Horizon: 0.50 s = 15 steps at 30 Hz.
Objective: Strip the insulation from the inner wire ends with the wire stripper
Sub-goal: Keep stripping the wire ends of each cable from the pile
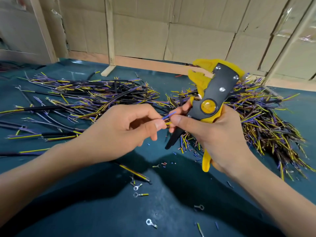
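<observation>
From the head camera, looking down over a dark green table [153, 202], the person's left hand [123, 132] pinched the end of a short cable between thumb and forefinger, its other fingers loosely curled beneath; the cable's body was hidden behind the hand, so only two thin inner wires showed, a blue wire [169, 115] angling up and a yellow wire [168, 123] just under it. The right hand [213, 134] was wrapped round the handles of a yellow and black wire stripper [207, 103], held upright with its head raised clear of the table, while that hand's thumb and forefinger reached over to touch the wire ends. This looked like sorting: the two wires seemed to be spread apart so that one could go into the tool alone, and the tool was kept in the palm so it need not be put down between cuts. The stripper's mouth stood away from the wires, so no cut was under way. A pile of cables [95, 98] lay to the left, a second pile [266, 120] behind the right hand, and ring terminals [150, 222] and bits of insulation were scattered on the near table.
</observation>
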Each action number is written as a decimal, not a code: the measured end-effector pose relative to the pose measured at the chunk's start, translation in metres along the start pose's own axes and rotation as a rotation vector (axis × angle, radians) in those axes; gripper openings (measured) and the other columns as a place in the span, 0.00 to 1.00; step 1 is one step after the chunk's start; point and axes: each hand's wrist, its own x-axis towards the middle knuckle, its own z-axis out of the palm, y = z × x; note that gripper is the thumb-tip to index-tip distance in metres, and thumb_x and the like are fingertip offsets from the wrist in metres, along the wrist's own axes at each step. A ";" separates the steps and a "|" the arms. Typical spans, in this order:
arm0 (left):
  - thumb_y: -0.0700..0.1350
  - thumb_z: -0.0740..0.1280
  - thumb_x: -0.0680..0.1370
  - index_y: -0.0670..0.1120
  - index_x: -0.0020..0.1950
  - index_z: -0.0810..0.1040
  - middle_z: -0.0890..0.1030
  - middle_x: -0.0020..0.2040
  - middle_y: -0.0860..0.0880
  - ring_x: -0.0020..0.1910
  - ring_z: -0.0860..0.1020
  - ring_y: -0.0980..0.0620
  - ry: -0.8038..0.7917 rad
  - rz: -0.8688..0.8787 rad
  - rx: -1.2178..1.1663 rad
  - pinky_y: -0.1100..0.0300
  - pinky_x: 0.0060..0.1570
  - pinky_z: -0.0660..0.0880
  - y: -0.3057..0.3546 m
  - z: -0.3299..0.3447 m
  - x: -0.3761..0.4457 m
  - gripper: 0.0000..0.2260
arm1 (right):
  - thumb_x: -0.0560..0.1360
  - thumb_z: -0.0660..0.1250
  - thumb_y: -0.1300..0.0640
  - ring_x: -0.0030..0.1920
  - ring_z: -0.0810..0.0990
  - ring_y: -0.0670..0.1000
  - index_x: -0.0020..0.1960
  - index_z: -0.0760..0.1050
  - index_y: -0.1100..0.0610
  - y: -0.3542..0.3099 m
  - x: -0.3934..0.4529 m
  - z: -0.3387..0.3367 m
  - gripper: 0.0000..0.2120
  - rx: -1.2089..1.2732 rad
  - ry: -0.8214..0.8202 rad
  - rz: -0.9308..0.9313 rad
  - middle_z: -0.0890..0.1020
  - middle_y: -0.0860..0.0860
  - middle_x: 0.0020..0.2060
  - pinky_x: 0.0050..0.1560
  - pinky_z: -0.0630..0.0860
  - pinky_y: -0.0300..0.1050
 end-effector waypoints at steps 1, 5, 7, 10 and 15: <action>0.52 0.66 0.80 0.53 0.44 0.80 0.82 0.36 0.55 0.28 0.74 0.57 0.030 -0.006 -0.035 0.67 0.32 0.70 0.001 0.000 0.000 0.06 | 0.67 0.74 0.70 0.36 0.81 0.64 0.41 0.79 0.60 0.000 0.001 -0.001 0.08 0.030 0.019 0.001 0.84 0.62 0.40 0.45 0.81 0.56; 0.52 0.67 0.80 0.51 0.44 0.79 0.79 0.33 0.56 0.27 0.70 0.56 0.162 -0.007 -0.136 0.65 0.28 0.67 0.005 -0.001 0.004 0.07 | 0.66 0.75 0.71 0.37 0.82 0.63 0.42 0.80 0.60 0.001 0.001 -0.001 0.09 0.098 0.024 0.028 0.84 0.63 0.42 0.44 0.81 0.53; 0.53 0.67 0.80 0.54 0.44 0.78 0.78 0.32 0.59 0.27 0.69 0.58 0.199 0.006 -0.109 0.67 0.29 0.66 0.005 0.000 0.004 0.06 | 0.67 0.75 0.70 0.37 0.82 0.62 0.41 0.82 0.58 0.003 0.001 0.001 0.09 0.082 0.008 0.027 0.84 0.62 0.42 0.44 0.81 0.53; 0.52 0.67 0.78 0.53 0.45 0.80 0.77 0.32 0.60 0.28 0.69 0.61 0.255 0.020 -0.103 0.68 0.31 0.67 0.005 -0.001 0.005 0.06 | 0.69 0.74 0.68 0.36 0.81 0.62 0.42 0.82 0.58 0.006 -0.001 0.002 0.07 0.118 -0.014 0.046 0.82 0.61 0.38 0.43 0.80 0.55; 0.49 0.68 0.78 0.51 0.46 0.83 0.75 0.31 0.58 0.28 0.67 0.57 0.370 0.012 -0.266 0.64 0.31 0.67 0.002 -0.014 0.009 0.05 | 0.73 0.70 0.66 0.35 0.80 0.63 0.44 0.81 0.63 0.005 -0.004 0.002 0.01 0.202 -0.114 0.205 0.79 0.63 0.36 0.40 0.81 0.55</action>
